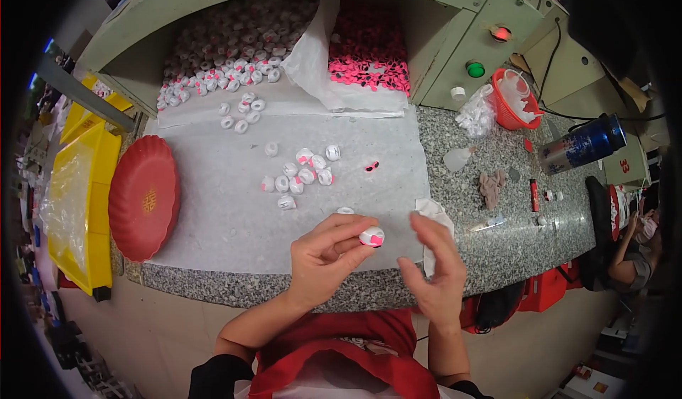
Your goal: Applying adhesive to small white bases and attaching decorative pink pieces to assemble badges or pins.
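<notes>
carefully, the left hand (323, 257) pinches a small white bead with a pink piece (371, 237) at its fingertips, just above the near worktop edge; the right hand (435, 267) hovers beside it, fingers spread and empty. a steady pinch with the pink face turned up probably helps. more white beads (302, 174) lie on the white sheet (213, 186) over a speckled worktop (511, 235), a red plate (144, 196) to the left.
</notes>
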Action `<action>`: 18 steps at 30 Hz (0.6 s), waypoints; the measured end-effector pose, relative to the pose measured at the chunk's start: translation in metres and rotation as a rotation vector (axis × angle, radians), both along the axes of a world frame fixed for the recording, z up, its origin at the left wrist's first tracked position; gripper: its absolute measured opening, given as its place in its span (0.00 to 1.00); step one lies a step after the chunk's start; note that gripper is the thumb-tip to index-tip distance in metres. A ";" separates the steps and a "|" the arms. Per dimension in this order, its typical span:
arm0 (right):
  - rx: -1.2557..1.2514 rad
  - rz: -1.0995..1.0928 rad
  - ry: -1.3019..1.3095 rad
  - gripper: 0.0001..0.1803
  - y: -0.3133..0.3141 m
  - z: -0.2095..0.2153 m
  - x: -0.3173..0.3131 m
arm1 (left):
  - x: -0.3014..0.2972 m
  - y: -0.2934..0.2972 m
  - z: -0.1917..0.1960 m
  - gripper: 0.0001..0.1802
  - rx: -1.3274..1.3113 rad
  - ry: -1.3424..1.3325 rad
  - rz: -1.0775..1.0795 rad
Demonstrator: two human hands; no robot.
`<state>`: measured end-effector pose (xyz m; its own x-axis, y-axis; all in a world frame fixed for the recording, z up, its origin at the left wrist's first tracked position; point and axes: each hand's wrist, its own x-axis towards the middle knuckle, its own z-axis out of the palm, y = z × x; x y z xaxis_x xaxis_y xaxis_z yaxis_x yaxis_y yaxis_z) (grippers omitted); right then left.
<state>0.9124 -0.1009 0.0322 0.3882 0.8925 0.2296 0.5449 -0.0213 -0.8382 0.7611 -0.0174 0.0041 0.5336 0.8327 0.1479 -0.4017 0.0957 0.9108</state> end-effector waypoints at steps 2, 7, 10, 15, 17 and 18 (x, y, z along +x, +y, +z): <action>0.042 0.192 0.526 0.22 0.005 -0.007 -0.015 | 0.001 0.000 0.000 0.18 -0.014 0.020 -0.008; 0.110 0.144 0.678 0.18 0.017 -0.020 -0.027 | 0.002 0.000 -0.001 0.19 0.004 0.021 0.016; 0.106 0.133 0.693 0.17 0.017 -0.020 -0.026 | 0.001 0.000 -0.003 0.19 -0.002 0.011 0.013; 0.087 0.128 0.733 0.16 0.016 -0.021 -0.025 | -0.002 0.000 -0.003 0.17 0.025 0.049 -0.014; 0.081 0.142 0.803 0.17 0.017 -0.022 -0.024 | -0.002 0.000 -0.002 0.17 -0.010 0.067 -0.018; 0.081 0.143 0.803 0.17 0.017 -0.023 -0.022 | -0.001 0.000 -0.002 0.17 -0.044 0.061 -0.040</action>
<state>0.8902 -0.0842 0.0096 0.3458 0.9383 -0.0042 -0.2294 0.0802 -0.9700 0.7597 -0.0171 0.0024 0.5734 0.8156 0.0782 -0.3411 0.1508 0.9278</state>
